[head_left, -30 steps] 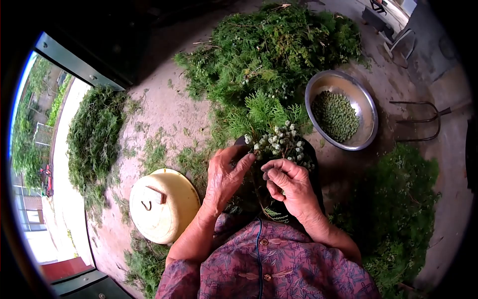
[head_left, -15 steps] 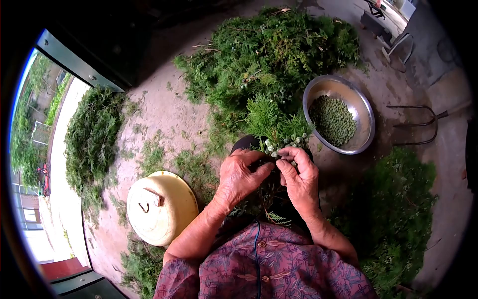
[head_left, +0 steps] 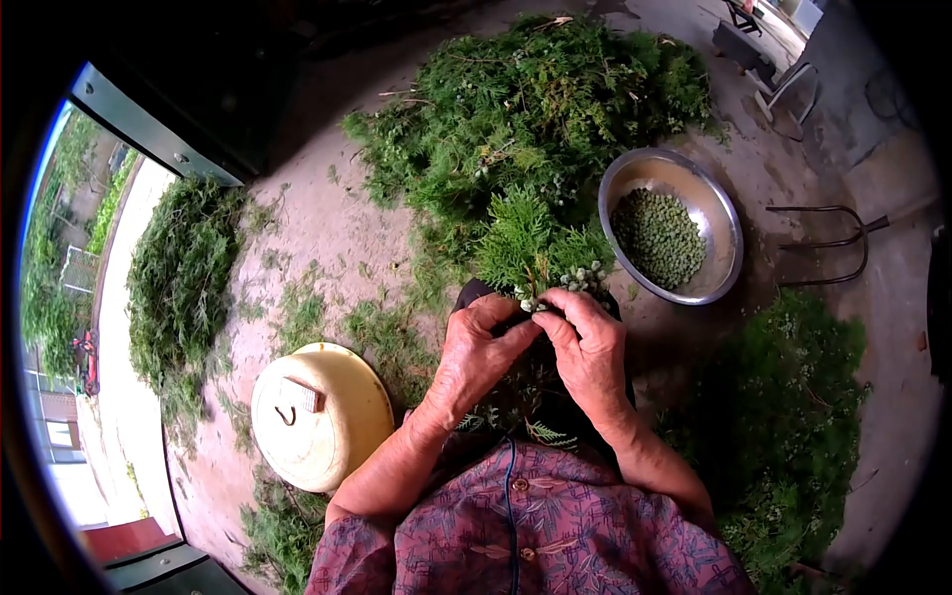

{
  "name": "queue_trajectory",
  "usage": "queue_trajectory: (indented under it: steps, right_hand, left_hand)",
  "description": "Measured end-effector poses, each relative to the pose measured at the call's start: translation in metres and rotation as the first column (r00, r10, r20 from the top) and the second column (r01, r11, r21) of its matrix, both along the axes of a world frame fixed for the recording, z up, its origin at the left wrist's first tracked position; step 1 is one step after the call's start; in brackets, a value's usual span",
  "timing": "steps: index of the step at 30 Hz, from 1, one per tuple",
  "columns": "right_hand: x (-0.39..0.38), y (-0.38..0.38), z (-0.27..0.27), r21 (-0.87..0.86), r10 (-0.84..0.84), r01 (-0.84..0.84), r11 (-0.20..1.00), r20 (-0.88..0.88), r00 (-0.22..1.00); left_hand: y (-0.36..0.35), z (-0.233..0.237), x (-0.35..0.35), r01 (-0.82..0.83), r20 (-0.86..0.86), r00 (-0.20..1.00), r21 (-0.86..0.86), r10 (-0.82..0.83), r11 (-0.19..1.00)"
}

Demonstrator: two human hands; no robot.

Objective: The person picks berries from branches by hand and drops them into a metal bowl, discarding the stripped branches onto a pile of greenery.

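Over my lap is a leafy conifer sprig (head_left: pixel 518 238) with flat green fronds and clusters of pale green cones (head_left: pixel 585 278). My left hand (head_left: pixel 474 352) is closed around its lower end, where the fingers hide the stem. Thumb and forefinger of my right hand (head_left: pixel 588 349) pinch at a pale cone beside the left fingertips; the exact grip is partly hidden. Beyond the right hand stands a metal basin (head_left: pixel 735 243), partly filled with small green cones (head_left: pixel 659 238).
A big heap of cut branches (head_left: pixel 535 109) lies ahead, with more greenery at left (head_left: pixel 183 288) and right (head_left: pixel 783 426). A cream-coloured basin (head_left: pixel 322 416) sits upside down on the left, a small block on top. A fork's metal prongs (head_left: pixel 833 243) lie at right.
My right hand has shifted slightly left, its fingertips now close against the left ones. The sprig's fronds have turned a little to the left.
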State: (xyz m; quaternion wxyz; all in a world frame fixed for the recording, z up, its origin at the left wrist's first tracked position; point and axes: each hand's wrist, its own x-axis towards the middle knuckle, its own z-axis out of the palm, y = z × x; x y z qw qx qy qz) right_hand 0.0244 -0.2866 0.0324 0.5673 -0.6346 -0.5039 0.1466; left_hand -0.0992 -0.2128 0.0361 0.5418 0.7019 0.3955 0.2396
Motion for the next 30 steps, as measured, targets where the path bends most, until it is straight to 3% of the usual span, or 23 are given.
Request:
queue_trajectory:
  steps: [3, 4, 6, 7, 10, 11, 15, 18, 21, 24, 28, 29, 30]
  right_hand:
    - [-0.001, 0.004, 0.003, 0.061, -0.005, 0.002, 0.998, 0.048, 0.999]
    - [-0.001, 0.005, 0.003, 0.095, -0.004, -0.002, 0.996, 0.064, 0.998]
    - [-0.002, -0.004, 0.008, -0.028, 0.068, -0.076, 0.997, -0.232, 0.97]
    - [-0.003, -0.007, 0.01, -0.079, 0.088, -0.127, 0.989, -0.377, 0.922]
    - [0.001, -0.006, 0.018, 0.063, 0.153, -0.17, 0.983, -0.787, 0.597]
    - [0.005, -0.008, 0.017, 0.125, 0.214, -0.212, 0.969, -0.856, 0.471]
    - [0.006, -0.004, 0.025, 0.072, 0.137, -0.241, 0.968, -0.954, 0.266]
    - [0.005, -0.002, 0.019, 0.067, 0.131, -0.231, 0.971, -0.952, 0.276]
    - [0.008, -0.001, 0.01, 0.017, 0.155, -0.259, 0.966, -0.837, 0.524]
    - [0.003, 0.0, 0.005, -0.054, 0.13, -0.238, 0.97, -0.71, 0.692]
    - [-0.001, 0.002, 0.01, -0.056, 0.189, -0.247, 0.967, -0.492, 0.85]
    - [-0.002, 0.001, 0.013, -0.095, 0.186, -0.273, 0.957, -0.52, 0.834]
    - [-0.002, 0.002, 0.011, -0.051, 0.201, -0.242, 0.969, -0.404, 0.893]
  left_hand:
    - [0.0, 0.001, -0.003, 0.008, 0.074, 0.997, 0.0, -0.008, 1.0]
    - [-0.002, 0.005, -0.002, -0.005, 0.143, 0.99, -0.085, 0.017, 0.996]
    - [-0.008, 0.02, -0.002, -0.018, 0.269, 0.959, -0.255, 0.089, 0.967]
    - [-0.005, 0.019, -0.012, 0.02, 0.172, 0.985, -0.29, 0.031, 0.957]
    - [-0.003, 0.012, -0.02, -0.038, 0.199, 0.97, -0.447, 0.141, 0.894]
    - [-0.006, 0.015, -0.02, -0.062, 0.234, 0.953, -0.465, 0.19, 0.883]
    - [-0.007, 0.011, -0.022, -0.034, 0.343, 0.916, -0.448, 0.207, 0.894]
    - [-0.006, 0.009, -0.022, -0.046, 0.345, 0.91, -0.466, 0.229, 0.883]
    - [-0.006, 0.006, -0.021, -0.067, 0.334, 0.91, -0.464, 0.244, 0.884]
    - [-0.005, 0.006, -0.022, -0.05, 0.316, 0.924, -0.461, 0.216, 0.886]
    - [-0.006, 0.008, -0.022, -0.048, 0.315, 0.927, -0.436, 0.203, 0.899]
    - [-0.006, 0.008, -0.022, -0.046, 0.319, 0.927, -0.424, 0.197, 0.904]
    - [-0.006, 0.009, -0.022, -0.047, 0.325, 0.926, -0.411, 0.194, 0.91]
